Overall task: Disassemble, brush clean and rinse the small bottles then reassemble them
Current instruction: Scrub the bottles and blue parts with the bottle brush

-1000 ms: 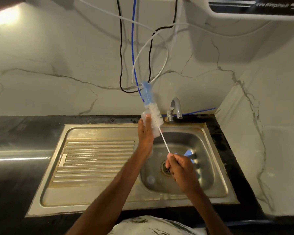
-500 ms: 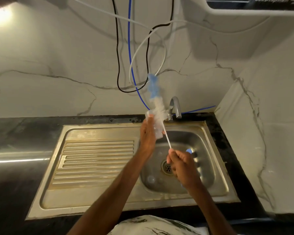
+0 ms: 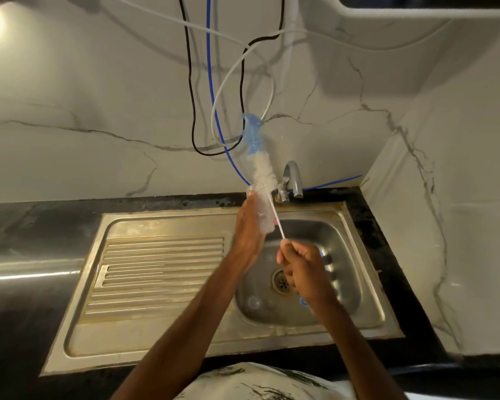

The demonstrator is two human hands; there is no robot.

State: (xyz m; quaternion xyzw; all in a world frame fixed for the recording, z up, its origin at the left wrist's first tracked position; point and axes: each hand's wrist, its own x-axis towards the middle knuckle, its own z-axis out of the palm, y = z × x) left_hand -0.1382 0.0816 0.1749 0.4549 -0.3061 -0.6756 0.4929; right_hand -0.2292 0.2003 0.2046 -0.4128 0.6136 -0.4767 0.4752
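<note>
- A steel sink [image 3: 156, 223], set in the dark surface [image 3: 41, 226], lies under both hands, likely so drips fall into the basin beside the tap [image 3: 293, 177].
- The right hand [image 3: 303, 267] is clenched round the wire stem of a bottle brush [image 3: 263, 174], angled up and away.
- The left hand [image 3: 247, 226] grasps a small clear bottle [image 3: 267, 223] against the bristles, above the basin.
- 1 clear part [image 3: 253, 302] waits near the drain.

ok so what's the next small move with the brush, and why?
Probably pull the brush down through the bottle with the right hand. Its bristles and blue tip stick out well past the bottle's top, the left hand grips the bottle, and the right hand holds the wire stem just below it, so a downward stroke should scrub the inside.
</note>
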